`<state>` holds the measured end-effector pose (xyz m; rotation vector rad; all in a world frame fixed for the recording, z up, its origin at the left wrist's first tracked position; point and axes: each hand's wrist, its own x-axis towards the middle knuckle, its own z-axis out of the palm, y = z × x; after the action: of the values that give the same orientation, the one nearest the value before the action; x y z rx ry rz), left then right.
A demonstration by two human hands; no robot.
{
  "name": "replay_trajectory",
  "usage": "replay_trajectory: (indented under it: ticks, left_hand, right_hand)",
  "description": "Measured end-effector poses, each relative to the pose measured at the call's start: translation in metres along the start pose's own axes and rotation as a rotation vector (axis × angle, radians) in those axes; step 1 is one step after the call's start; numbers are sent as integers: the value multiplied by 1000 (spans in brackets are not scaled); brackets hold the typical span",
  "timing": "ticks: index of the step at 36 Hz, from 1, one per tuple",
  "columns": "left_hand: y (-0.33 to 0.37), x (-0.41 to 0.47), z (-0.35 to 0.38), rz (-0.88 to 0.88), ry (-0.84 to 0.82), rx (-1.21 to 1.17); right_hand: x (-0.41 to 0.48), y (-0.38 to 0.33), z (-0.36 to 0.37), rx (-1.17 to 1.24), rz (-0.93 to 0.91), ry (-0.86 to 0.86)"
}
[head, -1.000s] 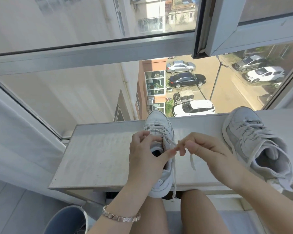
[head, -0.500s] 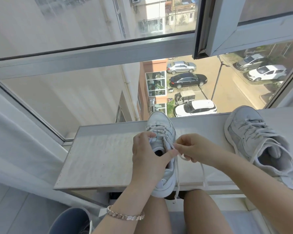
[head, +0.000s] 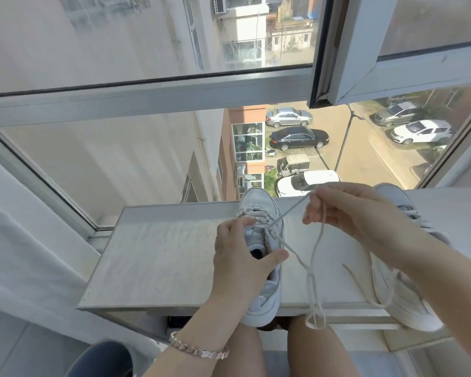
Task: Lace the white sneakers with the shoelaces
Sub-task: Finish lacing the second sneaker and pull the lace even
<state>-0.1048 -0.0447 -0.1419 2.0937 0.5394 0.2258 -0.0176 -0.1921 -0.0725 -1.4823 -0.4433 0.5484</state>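
A white sneaker (head: 259,210) stands toe-away on the grey window ledge (head: 161,254), its heel over the near edge. My left hand (head: 242,257) grips its collar, thumb across the opening. My right hand (head: 346,213) pinches the white shoelace (head: 314,257) and holds it raised to the right of the shoe, stretched taut from an upper eyelet. The lace's loose part hangs down in a loop past the ledge edge. A second white sneaker (head: 397,292) lies on the ledge at the right, partly hidden behind my right forearm.
A large window (head: 147,148) rises straight behind the ledge, with an open sash (head: 392,63) at the upper right and parked cars far below. A dark blue bin (head: 104,360) stands on the floor at the lower left. My knees are under the ledge edge.
My right hand has drawn the lace out of the eyelet, up and to the right, so a long length now trails from it. My left hand has stayed on the shoe.
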Motion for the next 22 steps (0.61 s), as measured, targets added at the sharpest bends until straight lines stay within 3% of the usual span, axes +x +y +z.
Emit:
replay_trajectory:
  ticks: [3, 5, 10, 14, 18, 22]
  left_hand:
    - [6, -5, 2, 156, 90, 86]
    - [17, -9, -1, 278, 94, 8]
    - [44, -17, -11, 95, -253, -487]
    - [38, -16, -24, 75, -282, -435]
    - [25, -9, -51, 40, -414, -331]
    - [0, 8, -81, -118, -344, -314]
  right_hand:
    - [-5, -16, 8, 108, -26, -72]
    - [-6, -19, 15, 148, -42, -80]
    - [3, -15, 36, 252, -26, 14]
    - [15, -13, 44, 370, -20, 105]
    - [25, -17, 43, 415, -44, 196]
    - [31, -18, 35, 458, -81, 298]
